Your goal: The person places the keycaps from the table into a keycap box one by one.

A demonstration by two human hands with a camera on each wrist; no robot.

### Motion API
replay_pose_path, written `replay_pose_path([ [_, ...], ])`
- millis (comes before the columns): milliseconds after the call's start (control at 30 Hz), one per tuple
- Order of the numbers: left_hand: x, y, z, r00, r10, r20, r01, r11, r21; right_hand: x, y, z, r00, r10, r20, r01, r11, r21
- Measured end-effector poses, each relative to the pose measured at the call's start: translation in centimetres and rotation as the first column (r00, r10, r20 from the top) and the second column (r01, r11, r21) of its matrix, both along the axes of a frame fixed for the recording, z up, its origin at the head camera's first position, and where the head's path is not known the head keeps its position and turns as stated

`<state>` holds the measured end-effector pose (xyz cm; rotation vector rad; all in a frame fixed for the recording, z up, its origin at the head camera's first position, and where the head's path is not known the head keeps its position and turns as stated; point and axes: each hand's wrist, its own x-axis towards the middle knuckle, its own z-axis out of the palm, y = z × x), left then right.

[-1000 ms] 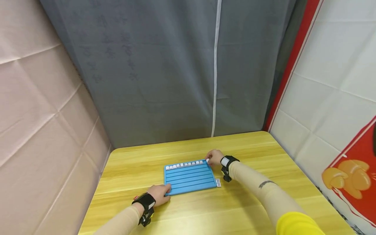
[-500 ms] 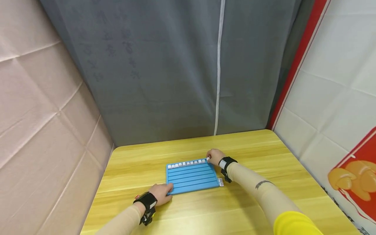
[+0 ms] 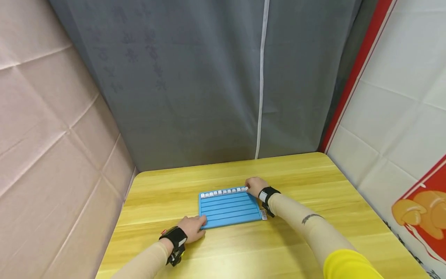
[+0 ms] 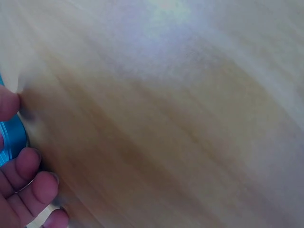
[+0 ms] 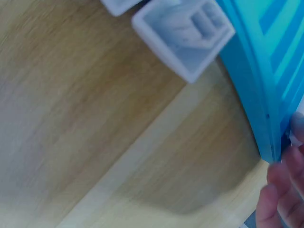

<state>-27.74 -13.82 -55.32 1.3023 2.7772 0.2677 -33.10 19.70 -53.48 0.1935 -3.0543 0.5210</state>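
Note:
A blue tray [image 3: 228, 211] with ridges running along it lies flat on the table. White keycaps [image 3: 224, 192] stand side by side in its far row. My right hand [image 3: 256, 186] is at the far right corner, its fingertips pinching a white keycap [image 3: 246, 188] at the row's end. In the right wrist view the fingers [image 5: 280, 185] meet the tray's corner and mostly hide that keycap. My left hand [image 3: 191, 228] grips the near left corner. The left wrist view has the blue corner [image 4: 14, 137] between thumb and fingers.
Beside the tray's right edge, loose white keycaps [image 3: 263, 214] lie on the wooden table [image 3: 226, 255]. One upturned keycap [image 5: 185, 35] displays its hollow underside in the right wrist view. A grey curtain [image 3: 195, 97] hangs behind the table; fabric walls stand at both sides.
The keycap under my right fingers has settled into line with the row. My left hand keeps its hold on the corner. The whole view has shifted slightly.

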Motion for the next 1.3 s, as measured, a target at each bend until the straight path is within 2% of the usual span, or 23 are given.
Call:
replay_pose_path([
  [200, 0.2, -0.1, 0.1, 1.0, -0.008, 0.008, 0.008, 1.0, -0.004, 0.3, -0.2, -0.6, 0.999, -0.011, -0.039, 0.014, 0.996, 0.092],
  [333, 0.1, -0.2, 0.2, 1.0, -0.003, 0.013, 0.003, 1.0, -0.005, 0.3, -0.2, -0.6, 0.998, -0.012, -0.054, 0.018, 0.993, 0.121],
  [400, 0.1, -0.2, 0.1, 1.0, 0.0, 0.025, 0.0, 1.0, 0.002, 0.3, -0.2, -0.5, 0.999, -0.016, -0.047, 0.022, 0.993, 0.117],
  [567, -0.2, -0.3, -0.8, 1.0, 0.018, 0.007, -0.017, 1.0, -0.007, 0.6, -0.1, -0.5, 0.999, -0.031, -0.033, 0.034, 0.995, 0.091],
  [767, -0.4, 0.1, -1.7, 1.0, 0.005, 0.014, -0.005, 1.0, -0.018, 1.3, 0.6, -0.8, 0.999, -0.044, -0.024, 0.045, 0.997, 0.055],
  [900, -0.3, 0.1, -1.2, 0.999, -0.003, 0.033, 0.003, 1.0, -0.017, 1.5, 1.1, -0.4, 0.998, -0.058, 0.025, 0.058, 0.998, 0.025],
  [1033, -0.6, -0.2, -0.4, 0.999, -0.022, 0.044, 0.022, 1.0, 0.005, 1.7, 1.7, 0.6, 0.996, -0.049, 0.079, 0.05, 0.999, -0.015],
  [1200, -1.0, -0.4, 0.5, 0.998, -0.036, 0.059, 0.035, 0.999, 0.016, 2.7, 2.9, 1.2, 0.995, 0.023, 0.097, -0.019, 0.999, -0.037],
  [1300, -0.9, -0.3, 0.6, 0.998, -0.012, 0.062, 0.012, 1.0, -0.01, 3.8, 3.7, 1.0, 0.993, 0.056, 0.099, -0.052, 0.998, -0.045],
])
